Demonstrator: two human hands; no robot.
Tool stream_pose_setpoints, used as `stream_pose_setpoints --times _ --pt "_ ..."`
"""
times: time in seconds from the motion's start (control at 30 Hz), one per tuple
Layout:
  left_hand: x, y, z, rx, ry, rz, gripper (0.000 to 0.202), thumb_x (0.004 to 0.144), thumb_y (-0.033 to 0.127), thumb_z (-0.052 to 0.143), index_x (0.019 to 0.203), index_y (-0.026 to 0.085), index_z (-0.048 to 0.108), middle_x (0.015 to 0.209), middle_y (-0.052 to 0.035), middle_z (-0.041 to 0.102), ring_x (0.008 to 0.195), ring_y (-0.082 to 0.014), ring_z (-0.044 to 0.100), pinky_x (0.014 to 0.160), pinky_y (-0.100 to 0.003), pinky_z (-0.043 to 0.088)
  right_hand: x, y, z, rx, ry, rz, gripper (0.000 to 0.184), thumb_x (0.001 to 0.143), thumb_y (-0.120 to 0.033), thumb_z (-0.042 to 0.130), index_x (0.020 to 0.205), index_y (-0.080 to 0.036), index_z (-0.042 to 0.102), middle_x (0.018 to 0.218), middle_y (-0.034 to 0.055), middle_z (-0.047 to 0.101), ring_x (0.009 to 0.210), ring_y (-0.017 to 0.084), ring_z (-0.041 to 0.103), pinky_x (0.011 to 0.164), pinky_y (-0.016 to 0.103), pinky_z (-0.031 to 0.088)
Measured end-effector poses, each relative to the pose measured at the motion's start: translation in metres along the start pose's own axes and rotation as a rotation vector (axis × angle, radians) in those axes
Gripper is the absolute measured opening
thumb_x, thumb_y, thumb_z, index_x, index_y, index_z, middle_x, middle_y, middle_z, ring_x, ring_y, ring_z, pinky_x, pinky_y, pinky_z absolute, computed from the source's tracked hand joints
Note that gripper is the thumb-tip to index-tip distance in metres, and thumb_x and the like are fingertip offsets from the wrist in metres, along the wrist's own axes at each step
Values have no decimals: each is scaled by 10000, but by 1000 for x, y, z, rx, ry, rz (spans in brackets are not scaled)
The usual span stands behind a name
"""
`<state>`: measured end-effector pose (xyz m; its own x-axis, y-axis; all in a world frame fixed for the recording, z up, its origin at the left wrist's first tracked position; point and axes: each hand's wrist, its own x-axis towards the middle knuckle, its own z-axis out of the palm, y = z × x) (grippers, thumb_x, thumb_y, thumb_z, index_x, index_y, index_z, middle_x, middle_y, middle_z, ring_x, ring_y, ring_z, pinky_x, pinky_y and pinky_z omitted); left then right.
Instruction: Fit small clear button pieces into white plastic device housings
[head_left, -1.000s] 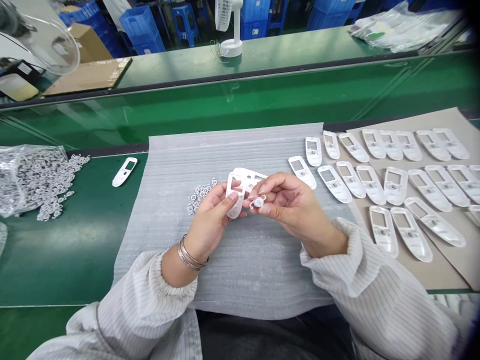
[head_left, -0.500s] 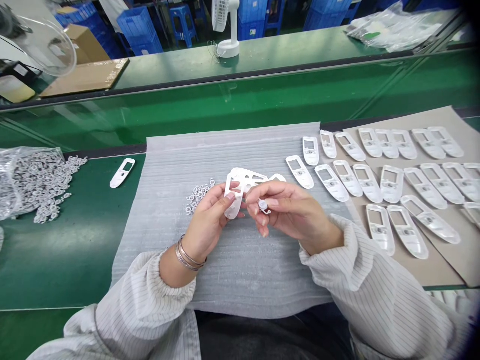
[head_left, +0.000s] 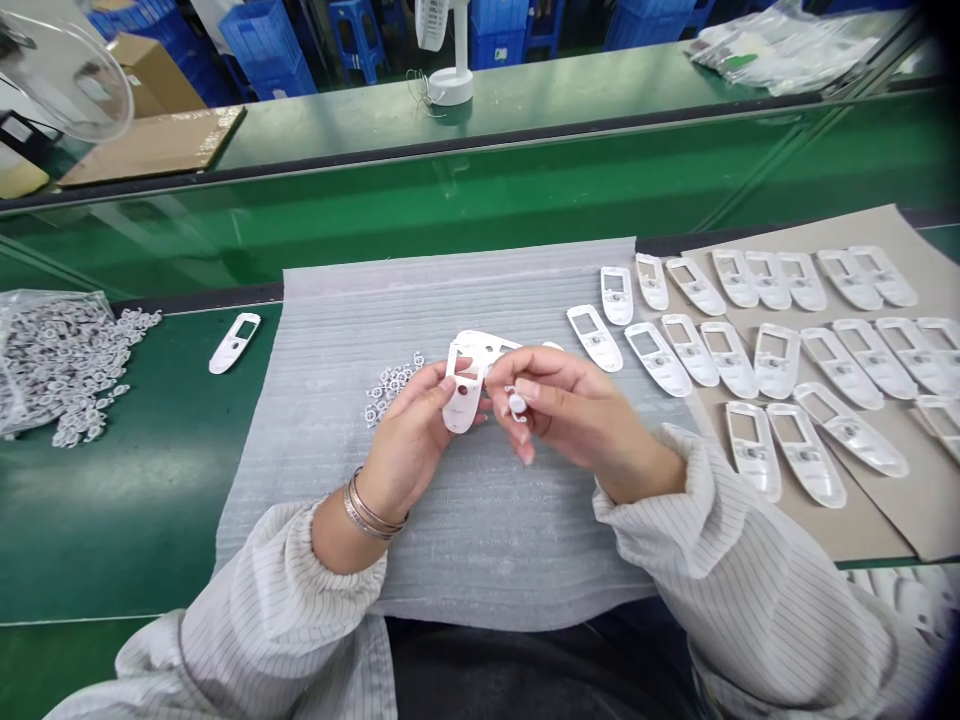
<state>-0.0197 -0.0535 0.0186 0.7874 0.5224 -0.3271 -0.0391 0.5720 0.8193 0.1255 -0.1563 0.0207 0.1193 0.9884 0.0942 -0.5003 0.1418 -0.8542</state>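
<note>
My left hand [head_left: 416, 425] grips a white plastic cover shell [head_left: 459, 392] with a window cut-out, held upright over the grey foam mat [head_left: 450, 520]. My right hand [head_left: 581, 410] pinches a small round white button piece [head_left: 517, 402] between thumb and fingers, close beside the shell. A second white shell [head_left: 480, 345] lies on the mat just behind the hands. A small heap of loose button pieces [head_left: 390, 383] sits on the mat left of my left hand.
Rows of white shells [head_left: 780, 350] lie on brown card [head_left: 862, 520] at the right. One shell [head_left: 234, 342] lies alone on the green bench at left, near a clear bag of buttons [head_left: 52, 355]. A desk fan [head_left: 442, 50] stands on the far bench.
My right hand has turned the button piece in its fingers and brought it slightly up and closer to the shell. The left hand holds the shell much as before.
</note>
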Motion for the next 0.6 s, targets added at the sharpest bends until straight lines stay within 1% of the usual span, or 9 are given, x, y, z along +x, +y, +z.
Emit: stream_pose_setpoints --times 0.07,0.17,0.23,0.33,0.4,0.5,0.6 --pt "1 0 0 -52 -9 5 305 898 356 604 1139 169 606 1012 -89 681 908 -211 661 837 -351 525 0 0 0 -244 111 -38 150 956 -263 646 1062 -157 648 875 29 642 686 106 637 618 230 608" --pt "1 1 1 -82 19 1 276 913 302 581 1152 165 601 1088 -92 673 975 -191 647 837 -304 517 0 1 -1 -625 231 -94 201 905 -299 715 1045 -169 655 962 55 680 807 152 675 716 281 621" --pt "1 0 2 -96 31 -11 280 905 293 590 1154 166 602 1104 -90 671 996 -185 640 831 -280 512 -1 3 -2 -879 241 -202 178 889 -284 733 1026 -182 682 995 59 691 870 176 675 739 292 611" --pt "1 -1 2 -117 23 -31 290 887 294 614 1149 168 610 1081 -81 671 969 -173 636 836 -275 511 -2 8 -1 -1231 226 -417 70 927 -203 682 994 -191 694 986 53 695 900 182 664 770 297 586" --pt "1 -3 2 -129 20 -40 284 882 287 623 1139 167 619 1084 -72 663 943 -155 628 820 -258 508 -1 12 0 -1379 221 -498 71 958 -174 632 1003 -189 686 993 58 686 922 186 652 798 305 568" --pt "0 -5 3 -130 -6 -39 281 890 254 604 1153 158 618 1120 -77 651 913 -136 619 786 -240 505 1 19 1 -1487 215 -542 99 979 -162 589 992 -174 686 1021 81 658 965 208 618 838 341 539" --pt "0 -6 3 -141 -31 -26 293 896 203 568 1182 152 606 1177 -91 645 929 -128 621 797 -232 510 2 23 -1 -1527 245 -559 64 950 -160 639 951 -150 702 1018 93 639 962 227 582 836 366 514"
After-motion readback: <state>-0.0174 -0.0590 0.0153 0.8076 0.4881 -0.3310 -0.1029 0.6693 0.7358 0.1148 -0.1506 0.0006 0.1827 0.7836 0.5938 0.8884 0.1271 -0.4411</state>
